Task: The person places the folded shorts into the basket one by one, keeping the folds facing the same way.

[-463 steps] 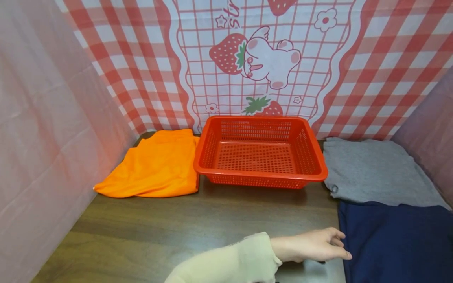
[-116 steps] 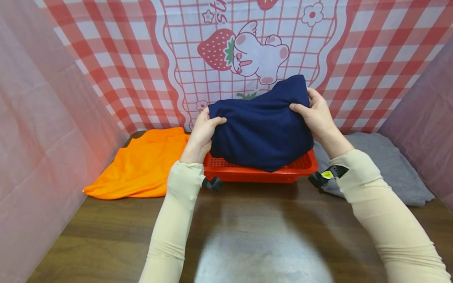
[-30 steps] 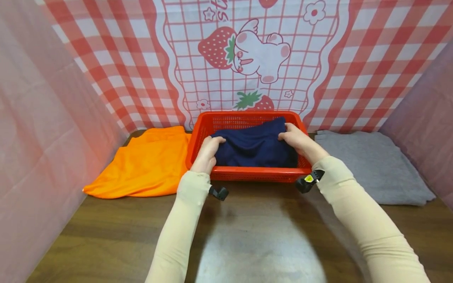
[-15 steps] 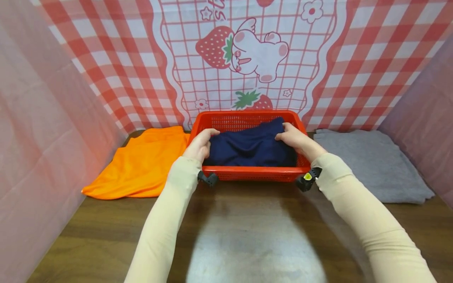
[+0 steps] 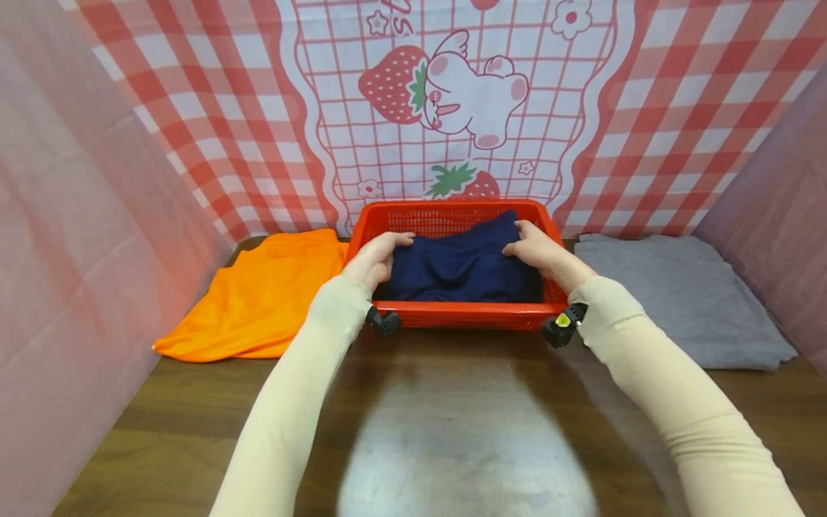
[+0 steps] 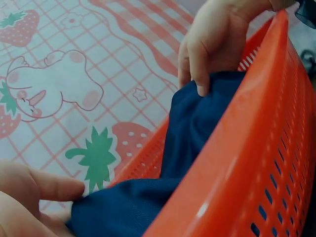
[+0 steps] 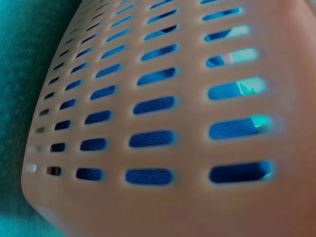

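A folded navy garment (image 5: 459, 267) sits inside the red-orange plastic basket (image 5: 468, 309), its right rear corner peaked up. My left hand (image 5: 376, 260) holds its left end between thumb and fingers, just inside the basket's left wall. At the opposite end my right hand (image 5: 536, 250) pinches the raised corner. In the left wrist view both hands show over the rim, with the navy fabric (image 6: 197, 113) sagging between them. The right wrist view is filled by the slotted basket wall (image 7: 192, 153), and navy cloth shows through its slots; the right hand is hidden there.
An orange folded garment (image 5: 265, 298) lies left of the basket on the wooden table (image 5: 465, 416). To the right lies a grey folded garment (image 5: 678, 301). A red-checked strawberry-print cloth (image 5: 446, 93) hangs behind, with pale pink cloth at both sides.
The navy garment came from the table's right front, was held up over the basket, then lowered into it. In the last second the left hand shifted left, then slightly back right; the right hand barely moved.
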Action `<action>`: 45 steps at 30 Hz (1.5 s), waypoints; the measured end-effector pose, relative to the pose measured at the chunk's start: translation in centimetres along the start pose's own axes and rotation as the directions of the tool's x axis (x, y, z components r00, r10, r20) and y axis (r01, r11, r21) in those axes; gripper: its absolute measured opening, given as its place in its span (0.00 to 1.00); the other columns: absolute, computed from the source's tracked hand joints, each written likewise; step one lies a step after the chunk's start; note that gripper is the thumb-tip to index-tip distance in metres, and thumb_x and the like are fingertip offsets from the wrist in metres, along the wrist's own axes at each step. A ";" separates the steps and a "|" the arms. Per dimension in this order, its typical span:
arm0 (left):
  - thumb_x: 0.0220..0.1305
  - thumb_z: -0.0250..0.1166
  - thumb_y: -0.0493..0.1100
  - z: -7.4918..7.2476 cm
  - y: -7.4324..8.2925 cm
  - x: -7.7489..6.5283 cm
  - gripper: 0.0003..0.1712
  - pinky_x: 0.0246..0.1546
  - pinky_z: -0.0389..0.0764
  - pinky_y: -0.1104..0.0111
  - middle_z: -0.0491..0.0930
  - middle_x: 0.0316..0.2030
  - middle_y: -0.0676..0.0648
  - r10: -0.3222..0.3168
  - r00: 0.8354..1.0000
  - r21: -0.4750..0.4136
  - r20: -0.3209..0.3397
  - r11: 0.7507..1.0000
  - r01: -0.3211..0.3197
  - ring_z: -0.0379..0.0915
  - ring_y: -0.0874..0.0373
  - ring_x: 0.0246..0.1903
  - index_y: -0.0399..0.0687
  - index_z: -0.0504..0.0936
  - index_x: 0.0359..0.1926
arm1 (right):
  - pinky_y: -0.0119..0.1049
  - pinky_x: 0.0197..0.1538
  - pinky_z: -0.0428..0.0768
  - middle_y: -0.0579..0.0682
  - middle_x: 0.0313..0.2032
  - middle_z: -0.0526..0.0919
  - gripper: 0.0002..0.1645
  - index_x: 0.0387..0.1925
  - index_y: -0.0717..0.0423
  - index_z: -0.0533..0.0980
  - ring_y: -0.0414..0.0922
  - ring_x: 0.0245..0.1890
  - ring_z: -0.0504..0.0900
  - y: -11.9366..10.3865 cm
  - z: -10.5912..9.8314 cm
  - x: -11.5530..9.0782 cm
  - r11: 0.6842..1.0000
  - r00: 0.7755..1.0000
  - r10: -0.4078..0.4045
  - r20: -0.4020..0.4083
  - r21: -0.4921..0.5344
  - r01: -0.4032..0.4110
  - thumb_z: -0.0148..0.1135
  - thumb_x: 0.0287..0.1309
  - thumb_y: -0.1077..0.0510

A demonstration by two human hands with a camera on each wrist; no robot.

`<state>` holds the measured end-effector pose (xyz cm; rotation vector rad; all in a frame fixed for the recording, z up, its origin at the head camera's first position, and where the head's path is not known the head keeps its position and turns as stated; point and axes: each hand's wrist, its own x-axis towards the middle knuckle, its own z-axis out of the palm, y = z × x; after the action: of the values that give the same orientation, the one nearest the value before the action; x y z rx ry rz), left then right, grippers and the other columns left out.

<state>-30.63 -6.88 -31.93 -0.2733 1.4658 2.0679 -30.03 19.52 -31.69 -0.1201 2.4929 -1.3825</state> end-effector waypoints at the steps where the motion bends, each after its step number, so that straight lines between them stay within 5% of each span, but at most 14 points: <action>1: 0.66 0.44 0.37 0.0 0.0 -0.1 0.23 0.42 0.72 0.70 0.73 0.49 0.46 0.038 0.999 -0.017 0.023 0.999 -0.038 0.72 0.58 0.36 0.52 0.67 0.61 | 0.53 0.64 0.56 0.67 0.66 0.48 0.42 0.68 0.66 0.36 0.61 0.63 0.56 0.0 0.0 0.0 1.000 1.000 -0.008 -0.004 0.005 0.008 0.46 0.60 0.67; 5: 0.67 0.41 0.34 -0.1 0.3 -0.4 0.28 0.54 0.67 0.68 0.60 0.65 0.46 0.146 0.987 -0.027 0.067 0.989 -0.144 0.69 0.55 0.47 0.55 0.60 0.67 | 0.54 0.64 0.56 0.65 0.67 0.48 0.42 0.69 0.63 0.36 0.60 0.64 0.55 0.2 0.1 0.1 0.998 0.999 -0.049 -0.008 0.036 0.049 0.45 0.59 0.70; 9: 0.64 0.40 0.30 -0.7 0.3 0.4 0.29 0.60 0.63 0.65 0.61 0.64 0.46 0.206 0.978 0.059 -0.024 0.977 -0.204 0.67 0.52 0.54 0.53 0.65 0.64 | 0.54 0.64 0.56 0.65 0.67 0.49 0.41 0.68 0.63 0.37 0.60 0.64 0.56 0.2 0.1 0.3 0.997 0.997 -0.067 -0.024 0.027 0.068 0.44 0.59 0.71; 13: 0.53 0.53 0.31 -5.1 -0.4 6.5 0.19 0.44 0.76 0.66 0.77 0.46 0.45 0.230 0.968 0.088 -0.101 0.971 -0.222 0.76 0.52 0.41 0.42 0.79 0.47 | 0.54 0.64 0.56 0.67 0.65 0.51 0.39 0.67 0.66 0.40 0.61 0.63 0.57 0.2 0.0 0.3 0.999 0.998 -0.041 -0.057 -0.036 0.039 0.45 0.59 0.70; 16: 0.50 0.58 0.34 -5.5 -0.4 7.0 0.07 0.35 0.77 0.67 0.78 0.28 0.47 0.182 0.969 0.079 -0.167 0.982 -0.171 0.75 0.54 0.27 0.37 0.78 0.33 | 0.55 0.64 0.55 0.69 0.63 0.53 0.38 0.66 0.68 0.41 0.63 0.62 0.57 0.2 0.0 0.3 0.995 0.998 -0.002 -0.067 -0.096 -0.004 0.46 0.60 0.68; 21: 0.60 0.52 0.37 0.0 0.6 -0.2 0.08 0.51 0.71 0.66 0.75 0.39 0.49 0.222 0.933 0.275 -0.284 0.951 -0.142 0.70 0.56 0.39 0.40 0.76 0.38 | 0.54 0.65 0.53 0.72 0.63 0.51 0.42 0.66 0.72 0.39 0.64 0.62 0.54 0.0 0.0 0.0 0.960 0.994 -0.051 -0.095 -0.279 0.023 0.50 0.58 0.64; 24: 0.63 0.50 0.38 2.7 1.3 -3.6 0.17 0.61 0.61 0.64 0.66 0.58 0.48 0.268 0.938 0.398 -0.219 0.903 -0.165 0.61 0.56 0.57 0.42 0.74 0.52 | 0.56 0.64 0.52 0.72 0.64 0.48 0.39 0.65 0.72 0.46 0.65 0.63 0.51 -0.5 -0.1 -0.4 0.865 0.974 -0.211 -0.079 -0.479 0.149 0.51 0.56 0.64; 28: 0.66 0.49 0.41 4.5 1.7 -4.1 0.25 0.66 0.48 0.61 0.55 0.67 0.50 0.225 0.973 0.487 -0.055 0.857 -0.170 0.47 0.56 0.67 0.45 0.65 0.63 | 0.60 0.63 0.51 0.67 0.67 0.44 0.33 0.63 0.67 0.58 0.65 0.66 0.44 -1.6 0.0 -0.6 0.638 0.924 -0.380 0.050 -0.709 0.301 0.54 0.55 0.64; 30: 0.66 0.49 0.43 4.7 1.7 -3.4 0.25 0.66 0.48 0.60 0.56 0.67 0.50 0.207 0.978 0.571 0.011 0.802 -0.176 0.47 0.55 0.67 0.46 0.65 0.64 | 0.60 0.63 0.50 0.64 0.68 0.44 0.34 0.63 0.65 0.59 0.63 0.67 0.42 -2.1 0.2 -0.5 0.559 0.919 -0.377 0.116 -0.762 0.326 0.56 0.56 0.61; 32: 0.67 0.49 0.44 4.6 1.4 -2.6 0.25 0.66 0.51 0.59 0.59 0.66 0.49 0.208 0.976 0.702 0.057 0.687 -0.188 0.50 0.54 0.66 0.46 0.64 0.64 | 0.60 0.64 0.48 0.64 0.69 0.43 0.37 0.65 0.65 0.57 0.62 0.68 0.40 -2.4 0.2 -0.4 0.533 0.927 -0.338 0.165 -0.778 0.333 0.58 0.56 0.58; 37: 0.66 0.49 0.45 3.9 0.4 -1.3 0.27 0.63 0.58 0.59 0.61 0.64 0.47 0.220 0.967 0.929 0.126 0.315 -0.193 0.56 0.52 0.64 0.46 0.62 0.65 | 0.57 0.66 0.46 0.67 0.68 0.45 0.43 0.66 0.68 0.51 0.64 0.67 0.42 -2.2 -0.2 -0.5 0.566 0.943 -0.236 0.234 -0.756 0.329 0.59 0.55 0.56; 40: 0.65 0.49 0.45 3.5 0.2 -1.0 0.28 0.63 0.58 0.60 0.61 0.65 0.46 0.216 0.965 0.971 0.147 0.153 -0.183 0.56 0.52 0.64 0.46 0.61 0.66 | 0.56 0.66 0.46 0.67 0.67 0.46 0.43 0.67 0.68 0.50 0.64 0.67 0.44 -2.5 -0.8 -0.7 0.598 0.950 -0.195 0.245 -0.738 0.313 0.58 0.56 0.57; 42: 0.65 0.49 0.45 3.3 0.3 -1.0 0.28 0.63 0.57 0.60 0.60 0.65 0.46 0.196 0.968 0.978 0.154 0.106 -0.177 0.55 0.52 0.64 0.47 0.60 0.66 | 0.56 0.66 0.46 0.67 0.67 0.46 0.43 0.67 0.67 0.49 0.63 0.67 0.45 -3.0 -1.2 -0.6 0.614 0.953 -0.167 0.252 -0.730 0.301 0.57 0.56 0.57; 45: 0.66 0.49 0.45 3.2 0.4 -0.8 0.29 0.64 0.57 0.59 0.58 0.66 0.47 0.146 0.978 0.976 0.146 0.143 -0.167 0.54 0.52 0.65 0.48 0.59 0.67 | 0.56 0.66 0.47 0.67 0.67 0.45 0.43 0.68 0.66 0.47 0.63 0.67 0.45 -3.6 -1.6 -0.3 0.634 0.957 -0.127 0.262 -0.720 0.281 0.56 0.57 0.57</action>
<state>-29.69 -4.34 -30.09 0.4842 2.5716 0.7284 -30.43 18.96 -27.83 -0.6932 2.7665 -0.2517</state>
